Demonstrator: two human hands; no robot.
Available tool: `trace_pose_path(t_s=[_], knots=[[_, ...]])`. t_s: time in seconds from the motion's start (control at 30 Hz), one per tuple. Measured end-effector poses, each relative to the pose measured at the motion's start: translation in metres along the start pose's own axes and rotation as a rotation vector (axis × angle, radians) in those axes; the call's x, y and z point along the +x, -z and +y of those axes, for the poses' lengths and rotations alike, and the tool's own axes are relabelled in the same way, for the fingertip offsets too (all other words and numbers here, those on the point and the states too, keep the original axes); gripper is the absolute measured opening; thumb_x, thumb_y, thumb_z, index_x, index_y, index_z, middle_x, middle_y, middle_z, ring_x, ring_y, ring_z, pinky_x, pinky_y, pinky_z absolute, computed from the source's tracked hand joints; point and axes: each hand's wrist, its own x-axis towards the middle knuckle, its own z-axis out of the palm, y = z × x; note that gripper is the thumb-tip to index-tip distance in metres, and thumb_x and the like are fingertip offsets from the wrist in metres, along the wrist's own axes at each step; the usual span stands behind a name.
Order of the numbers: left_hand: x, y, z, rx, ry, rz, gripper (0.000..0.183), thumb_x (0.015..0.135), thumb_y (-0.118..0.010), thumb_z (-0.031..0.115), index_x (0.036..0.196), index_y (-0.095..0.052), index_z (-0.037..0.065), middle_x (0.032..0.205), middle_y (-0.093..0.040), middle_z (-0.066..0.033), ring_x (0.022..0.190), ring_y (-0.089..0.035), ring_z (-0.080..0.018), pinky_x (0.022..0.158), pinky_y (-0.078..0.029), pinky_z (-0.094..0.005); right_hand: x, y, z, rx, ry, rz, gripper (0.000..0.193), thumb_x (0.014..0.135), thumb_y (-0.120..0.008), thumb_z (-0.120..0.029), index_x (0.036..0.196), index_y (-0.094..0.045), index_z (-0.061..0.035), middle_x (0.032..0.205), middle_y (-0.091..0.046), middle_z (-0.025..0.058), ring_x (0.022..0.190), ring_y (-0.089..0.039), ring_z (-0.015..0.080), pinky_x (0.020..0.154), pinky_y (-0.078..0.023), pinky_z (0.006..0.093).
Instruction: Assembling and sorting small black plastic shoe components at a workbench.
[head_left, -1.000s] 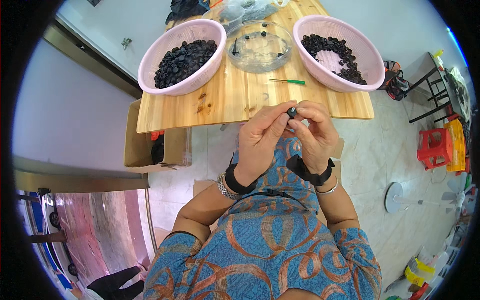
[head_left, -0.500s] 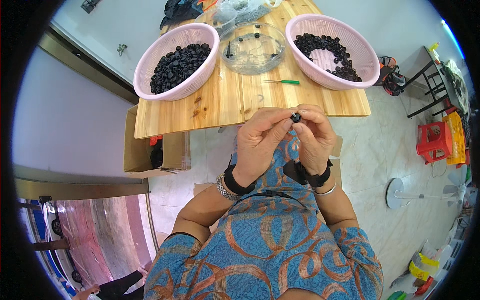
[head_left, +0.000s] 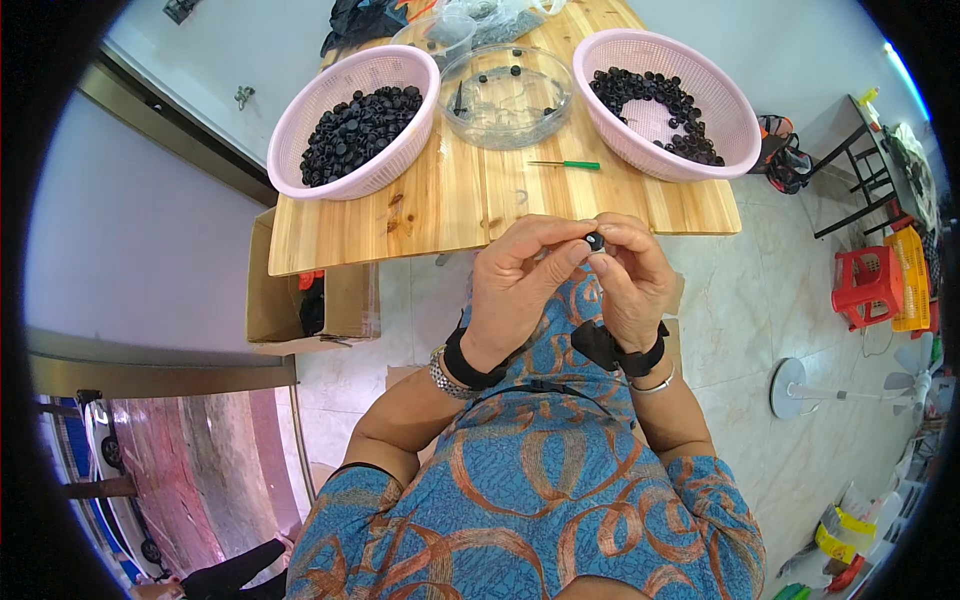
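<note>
Pinched between left hand [head_left: 520, 282] and right hand [head_left: 632, 282] — thumbs and fingers closed on it — is a small black knob [head_left: 595, 241], near the front edge of the wooden table [head_left: 445, 220]. Its pale-marked face points up toward the camera; fingers hide its sides, leaving its long axis hard to make out. Beyond, a green-handled screwdriver [head_left: 580, 165] lies crosswise.

swirl-patterned blue and rust-orange garment [head_left: 520, 475], black wristbands [head_left: 470, 364], silver link band [head_left: 446, 374], thin silver bangle [head_left: 656, 385]

Black piece [head_left: 595, 241]; pink baskets [head_left: 405, 155]; blue garment [head_left: 540, 470] (coppery swirls).
</note>
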Motion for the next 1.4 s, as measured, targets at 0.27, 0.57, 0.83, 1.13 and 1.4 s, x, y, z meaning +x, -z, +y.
trace_pose_path(t_s=[0.27,0.57,0.83,1.13,1.4], knots=[[-0.001,0.004,0.000,-0.170,0.147,-0.016,0.019,0.084,-0.059,0.004,0.103,-0.059,-0.001,0.085,-0.061,-0.0037,0.075,-0.058,-0.0081,0.067,-0.048,-0.0187,0.000,0.004,0.000,0.001,-0.028,-0.034,0.026,0.075,-0.060,0.011,0.099,-0.057,0.0034,0.103,-0.054,0.0125,0.084,-0.051,0.0130,0.075,-0.044,0.0243],[-0.002,0.010,0.003,-0.359,0.320,-0.006,0.024,0.084,-0.059,0.004,0.107,-0.055,0.000,0.090,-0.061,-0.0064,0.078,-0.058,-0.0095,0.067,-0.050,-0.0194,0.004,0.016,0.001,0.076,-0.144,0.019,0.021,0.077,-0.058,0.008,0.097,-0.056,0.0025,0.101,-0.053,0.0106,0.086,-0.052,0.0133,0.074,-0.045,0.0240],[-0.002,0.024,-0.001,-0.636,0.384,0.009,0.032,0.090,-0.047,0.003,0.121,-0.047,0.000,0.113,-0.056,-0.0121,0.096,-0.058,-0.0130,0.077,-0.052,-0.0205,0.003,0.015,-0.006,0.090,-0.232,0.010,0.020,0.079,-0.059,0.006,0.098,-0.057,0.0022,0.100,-0.054,0.0091,0.087,-0.054,0.0126,0.075,-0.045,0.0233],[-0.001,0.022,0.001,-0.503,0.330,0.054,0.027,0.089,-0.049,0.004,0.116,-0.051,0.001,0.111,-0.056,-0.0104,0.097,-0.058,-0.0166,0.083,-0.049,-0.0242,0.002,0.002,-0.015,-0.204,-0.234,-0.011,0.021,0.076,-0.063,0.004,0.097,-0.058,0.0030,0.096,-0.057,0.0085,0.078,-0.055,0.0093,0.066,-0.045,0.0195],[-0.003,0.024,-0.005,-0.512,0.316,0.056,0.026,0.085,-0.053,0.000,0.111,-0.052,0.001,0.102,-0.059,-0.0081,0.094,-0.059,-0.0169,0.082,-0.050,-0.0245,0.001,0.001,-0.015,-0.291,-0.131,-0.039,0.018,0.075,-0.064,0.003,0.093,-0.060,0.0017,0.094,-0.057,0.0079,0.074,-0.055,0.0095,0.062,-0.044,0.0195]])
